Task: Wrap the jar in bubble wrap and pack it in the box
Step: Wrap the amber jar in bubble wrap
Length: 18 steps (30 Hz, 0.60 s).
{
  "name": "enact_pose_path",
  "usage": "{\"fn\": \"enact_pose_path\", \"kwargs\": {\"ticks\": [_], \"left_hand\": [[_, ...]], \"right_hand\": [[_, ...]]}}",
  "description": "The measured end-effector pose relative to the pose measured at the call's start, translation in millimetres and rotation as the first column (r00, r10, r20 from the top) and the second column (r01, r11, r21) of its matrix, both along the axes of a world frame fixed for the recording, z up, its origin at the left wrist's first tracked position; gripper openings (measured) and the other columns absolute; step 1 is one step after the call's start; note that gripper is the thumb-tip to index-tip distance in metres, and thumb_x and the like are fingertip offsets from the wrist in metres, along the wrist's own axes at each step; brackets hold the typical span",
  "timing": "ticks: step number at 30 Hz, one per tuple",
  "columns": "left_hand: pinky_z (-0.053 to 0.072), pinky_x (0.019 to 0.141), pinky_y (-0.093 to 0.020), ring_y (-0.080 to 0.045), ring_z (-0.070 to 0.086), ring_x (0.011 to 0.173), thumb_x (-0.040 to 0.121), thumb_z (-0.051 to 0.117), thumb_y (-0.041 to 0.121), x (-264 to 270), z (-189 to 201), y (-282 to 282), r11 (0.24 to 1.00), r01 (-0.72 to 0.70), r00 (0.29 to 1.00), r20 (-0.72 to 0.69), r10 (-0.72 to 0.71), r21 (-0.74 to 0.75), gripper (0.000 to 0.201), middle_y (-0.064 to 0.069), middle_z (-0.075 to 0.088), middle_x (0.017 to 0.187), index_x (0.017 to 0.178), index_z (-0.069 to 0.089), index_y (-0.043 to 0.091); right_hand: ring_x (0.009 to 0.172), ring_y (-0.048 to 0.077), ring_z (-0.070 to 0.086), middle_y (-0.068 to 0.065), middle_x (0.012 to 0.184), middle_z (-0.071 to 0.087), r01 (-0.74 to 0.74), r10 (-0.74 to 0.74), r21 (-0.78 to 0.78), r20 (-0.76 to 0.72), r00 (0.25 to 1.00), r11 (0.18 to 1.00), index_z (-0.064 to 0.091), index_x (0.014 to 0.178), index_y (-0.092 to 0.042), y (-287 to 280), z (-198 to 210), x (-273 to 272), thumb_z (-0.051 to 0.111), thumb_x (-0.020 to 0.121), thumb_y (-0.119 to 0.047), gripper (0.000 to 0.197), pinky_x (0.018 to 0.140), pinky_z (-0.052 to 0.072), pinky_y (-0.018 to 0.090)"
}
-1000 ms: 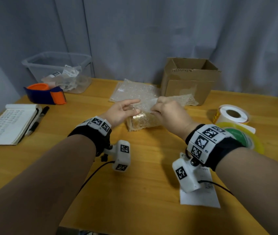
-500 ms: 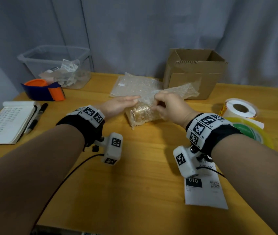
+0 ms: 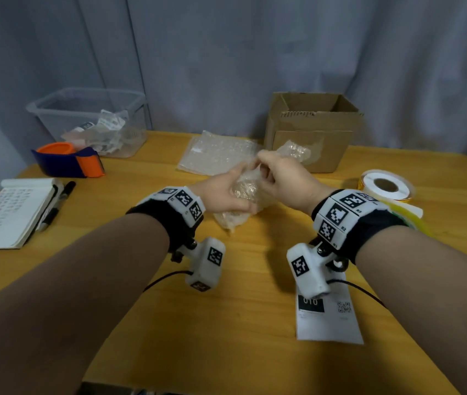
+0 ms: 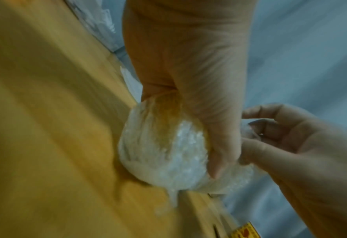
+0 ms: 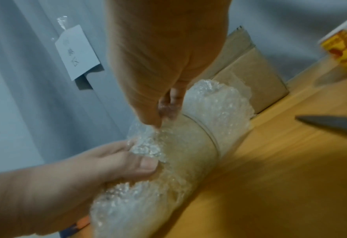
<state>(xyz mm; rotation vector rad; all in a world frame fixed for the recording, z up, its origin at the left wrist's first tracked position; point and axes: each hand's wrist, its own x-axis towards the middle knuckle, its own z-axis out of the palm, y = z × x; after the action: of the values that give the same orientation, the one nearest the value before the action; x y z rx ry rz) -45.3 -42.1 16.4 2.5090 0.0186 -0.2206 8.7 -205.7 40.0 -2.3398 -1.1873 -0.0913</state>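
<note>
— Where is the jar (image 3: 246, 187)?
— It's in your hands, above the bench (image 3: 243, 280), rolled up in bubble wrap (image 5: 215, 103).
— What do your hands do?
— Your left hand (image 3: 220, 195) curls round the wrapped jar. Your right hand (image 3: 286, 178) pinches the wrap's edge on top. The box (image 3: 312, 132) stands open behind.

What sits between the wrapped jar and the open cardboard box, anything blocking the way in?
Nothing visible blocks it. The jar, in bubble wrap, is held by the left hand and right hand just in front of the cardboard box. The box's top is open, flaps clear; the spare bubble wrap sheet lies flat beside it.
</note>
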Motion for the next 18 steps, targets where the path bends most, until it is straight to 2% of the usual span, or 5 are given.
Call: {"fn": "enact_pose_path", "kwargs": {"ticks": [2,5,8,14,18], "left_hand": [[0.028,0.111,-0.026,-0.016,0.028,0.14,0.074,0.074,0.045,-6,-2,-11,0.99,-0.032,0.999,-0.031,0.028,-0.134,0.111,-0.001,0.024,0.155,0.152,-0.001,0.019],[0.035,0.09,-0.014,-0.003,0.041,0.115,0.081,0.071,0.029,-9,-1,-23,0.967,-0.09,0.996,-0.049,0.08,-0.238,0.094,0.012,0.041,0.131,0.15,0.009,0.016],[0.037,0.072,-0.005,0.0,0.047,0.099,0.083,0.07,0.027,-9,5,-27,0.963,-0.113,0.994,-0.032,0.108,-0.244,0.08,0.014,0.049,0.111,0.147,0.022,0.018],[0.043,0.099,-0.032,-0.019,0.052,0.12,0.069,0.073,0.054,-4,-4,-25,0.961,-0.198,0.98,-0.054,0.191,-0.193,0.089,0.0,0.052,0.13,0.142,0.033,0.02],[0.022,0.114,-0.029,-0.017,0.02,0.143,0.074,0.072,0.049,-8,-9,-23,0.945,-0.208,0.978,-0.039,0.205,-0.252,0.107,-0.003,0.016,0.157,0.152,0.004,0.023]], "right_hand": [[0.085,0.019,0.05,-0.002,0.089,0.048,0.056,-0.053,-0.051,0.056,0.997,0.997,0.058,0.117,-0.012,-10,4,1,0.058,0.085,-0.01,0.033,0.079,0.044,0.033],[0.106,0.024,0.047,0.004,0.106,0.053,0.125,-0.082,-0.165,0.245,0.966,0.978,0.067,0.111,-0.015,-27,7,-1,0.058,0.088,-0.023,0.026,0.094,0.036,0.038],[0.108,0.026,0.054,0.004,0.112,0.061,0.121,-0.076,-0.13,0.307,0.949,0.984,0.071,0.107,-0.014,-35,11,-4,0.052,0.093,-0.021,0.024,0.085,0.046,0.039],[0.109,0.022,0.052,0.001,0.11,0.062,0.109,-0.05,-0.156,0.345,0.937,0.982,0.07,0.109,-0.015,-32,2,-10,0.05,0.095,-0.021,0.025,0.077,0.049,0.035],[0.101,0.024,0.054,0.005,0.105,0.06,0.084,-0.063,-0.084,0.23,0.971,0.993,0.068,0.098,-0.008,-27,-8,-3,0.055,0.091,-0.01,0.015,0.084,0.044,0.034]]}}
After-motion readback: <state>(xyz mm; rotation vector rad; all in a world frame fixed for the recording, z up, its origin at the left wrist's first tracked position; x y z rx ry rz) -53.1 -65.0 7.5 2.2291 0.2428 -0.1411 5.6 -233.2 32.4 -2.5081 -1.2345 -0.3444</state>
